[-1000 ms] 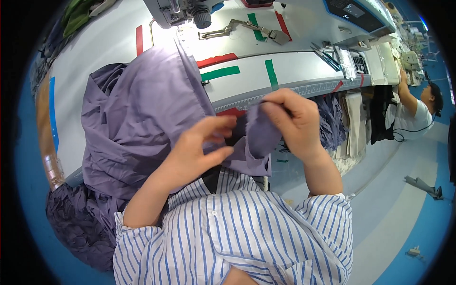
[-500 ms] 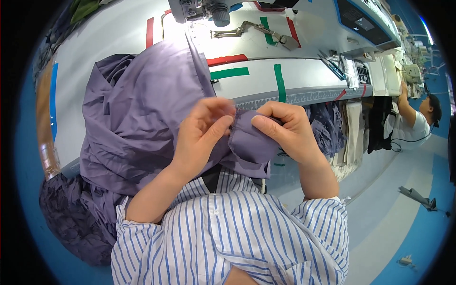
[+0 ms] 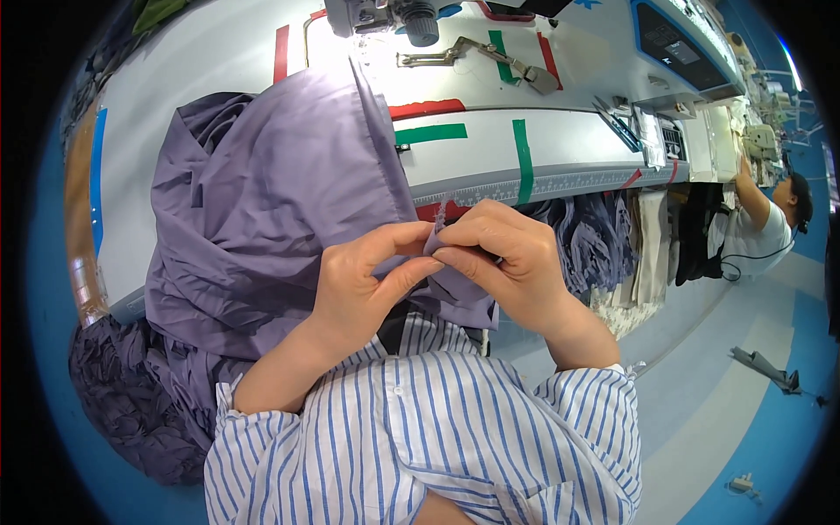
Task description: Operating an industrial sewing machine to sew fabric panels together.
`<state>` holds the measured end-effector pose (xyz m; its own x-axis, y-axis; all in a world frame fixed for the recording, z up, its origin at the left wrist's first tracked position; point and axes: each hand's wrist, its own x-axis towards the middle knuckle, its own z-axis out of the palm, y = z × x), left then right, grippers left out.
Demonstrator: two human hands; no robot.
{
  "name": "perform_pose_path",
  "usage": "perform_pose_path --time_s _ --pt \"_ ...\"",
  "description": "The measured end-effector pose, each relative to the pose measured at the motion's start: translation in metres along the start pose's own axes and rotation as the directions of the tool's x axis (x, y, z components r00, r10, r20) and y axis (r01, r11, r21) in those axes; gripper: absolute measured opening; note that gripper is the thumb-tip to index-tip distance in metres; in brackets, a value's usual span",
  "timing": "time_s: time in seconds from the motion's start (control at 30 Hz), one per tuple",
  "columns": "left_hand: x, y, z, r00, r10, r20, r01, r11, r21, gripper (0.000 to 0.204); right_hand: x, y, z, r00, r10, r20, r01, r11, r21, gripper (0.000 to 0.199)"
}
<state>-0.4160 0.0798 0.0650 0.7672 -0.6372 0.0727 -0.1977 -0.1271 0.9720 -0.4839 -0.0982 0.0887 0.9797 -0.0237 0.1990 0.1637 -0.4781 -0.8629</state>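
My left hand (image 3: 363, 271) and my right hand (image 3: 512, 254) meet in front of my chest, fingertips almost touching. Between thumbs and fingers, both pinch a small folded purple fabric piece (image 3: 433, 239) with a frayed upper edge. Most of it is hidden by my fingers, and I cannot tell whether it joins the larger cloth. To the left, a big purple cloth (image 3: 280, 184) spreads in loose folds over the table, its upper end running up to the sewing machine (image 3: 385, 19). More of the cloth hangs down near my lap.
A ruler strip (image 3: 577, 178) lines the table's front edge, with green tape (image 3: 523, 157) across it. A hinged metal attachment (image 3: 477, 57) lies beyond. Fabric pieces (image 3: 591, 236) hang at the right; bunched dark purple cloth (image 3: 131, 402) sits lower left. Another person (image 3: 770, 219) works far right.
My right hand has turned inward and the fabric piece, spread out before, is now folded between my fingers. My left fingers, blurred before, have closed on it.
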Motion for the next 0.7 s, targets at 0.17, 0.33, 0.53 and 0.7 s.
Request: perform_pose_path --time_s 0.17,0.33,0.53,0.7 --pt "0.003 -0.002 0.000 0.997 -0.024 0.066 0.029 0.997 -0.072 0.023 0.001 -0.002 0.001 0.998 0.022 -0.063 -0.021 1.000 0.019 0.015" --pt "0.005 -0.004 -0.002 0.996 -0.021 0.091 0.026 0.998 -0.057 0.020 0.007 -0.003 0.000 0.967 0.249 -0.050 -0.236 0.954 0.182 0.016" --pt "0.053 -0.021 -0.025 0.928 0.352 0.122 -0.370 0.837 0.404 0.029 0.018 0.018 -0.017 0.994 -0.017 -0.110 0.018 1.000 0.009 0.015" --pt "0.122 -0.053 -0.059 0.777 0.542 0.322 -0.554 0.343 0.759 0.041 0.067 0.028 -0.015 0.989 -0.130 -0.073 0.129 0.992 -0.015 0.013"
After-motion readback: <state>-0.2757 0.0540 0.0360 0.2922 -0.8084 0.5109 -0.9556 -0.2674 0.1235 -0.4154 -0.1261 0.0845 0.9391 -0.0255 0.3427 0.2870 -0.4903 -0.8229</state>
